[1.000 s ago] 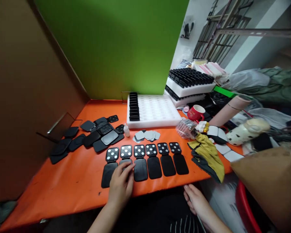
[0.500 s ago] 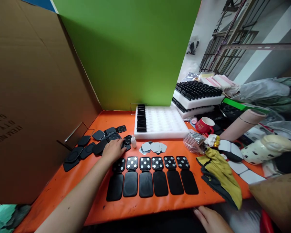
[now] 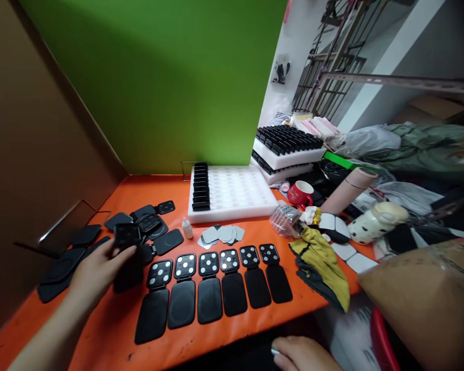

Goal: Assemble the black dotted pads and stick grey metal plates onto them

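Left fingers [image 3: 124,254] hold a black piece [image 3: 127,235] beside 6 hinged pieces [image 3: 210,299].

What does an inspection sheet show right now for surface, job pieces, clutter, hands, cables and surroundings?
Surface: orange table, dark marks near the front edge.
Job's things: six hinged black pieces in a row; white tray, leftmost column holding dark parts.
Clutter: red mug, yellow cloth at right.
Hands: left hand grips another black piece; right hand partly out of frame, grip unclear.
Cables: nothing seen.
Surroundings: green panel behind, cardboard at left.
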The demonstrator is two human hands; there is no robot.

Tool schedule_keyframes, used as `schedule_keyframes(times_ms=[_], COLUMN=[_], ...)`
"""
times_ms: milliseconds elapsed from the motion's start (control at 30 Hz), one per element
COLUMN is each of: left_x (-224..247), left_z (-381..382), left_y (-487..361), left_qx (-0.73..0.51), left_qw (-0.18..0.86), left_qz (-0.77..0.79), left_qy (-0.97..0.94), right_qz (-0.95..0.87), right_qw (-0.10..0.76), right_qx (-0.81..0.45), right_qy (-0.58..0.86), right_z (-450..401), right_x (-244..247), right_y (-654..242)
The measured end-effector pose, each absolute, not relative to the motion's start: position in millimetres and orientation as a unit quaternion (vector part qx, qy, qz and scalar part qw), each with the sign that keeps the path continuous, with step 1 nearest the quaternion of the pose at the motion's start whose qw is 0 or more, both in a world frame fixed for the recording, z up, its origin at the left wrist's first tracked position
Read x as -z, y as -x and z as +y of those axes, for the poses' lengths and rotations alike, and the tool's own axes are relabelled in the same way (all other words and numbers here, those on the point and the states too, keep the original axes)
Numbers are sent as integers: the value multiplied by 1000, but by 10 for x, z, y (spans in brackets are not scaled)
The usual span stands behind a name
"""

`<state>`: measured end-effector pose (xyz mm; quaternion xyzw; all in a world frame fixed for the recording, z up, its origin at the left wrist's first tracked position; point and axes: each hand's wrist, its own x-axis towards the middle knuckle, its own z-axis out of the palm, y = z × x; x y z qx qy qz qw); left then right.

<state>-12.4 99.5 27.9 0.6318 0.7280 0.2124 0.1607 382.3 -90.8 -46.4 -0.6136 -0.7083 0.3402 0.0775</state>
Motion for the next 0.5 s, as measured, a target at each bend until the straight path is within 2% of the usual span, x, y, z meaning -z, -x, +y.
schedule_keyframes(times_ms=[67,100,133,300,500], left_x=[-262,-247,-230,-144,-93], left_z=[680,506,333,-234,-438], left_y=[50,-48,-180,-923,-1232], left_qx=[-339,-351,-364,-355,-367], left_qw=[409,511,565,692,721], left_qz=[698,663,636,546,470], left_qy=[-480,-418,-379,-313,-354], right_qz=[-712,-700,-682,-522,-366], right_qw=[82,109,141,323,404], right_qx=[-413,-441,-471,-571,-702], right_qy=[562,550,541,545,458], right_z=[-842,-800,-752,-446,-178], right_x=[372,320,265,13,-101], right_y=[-3637,-3531,-3421,-2943,-2755])
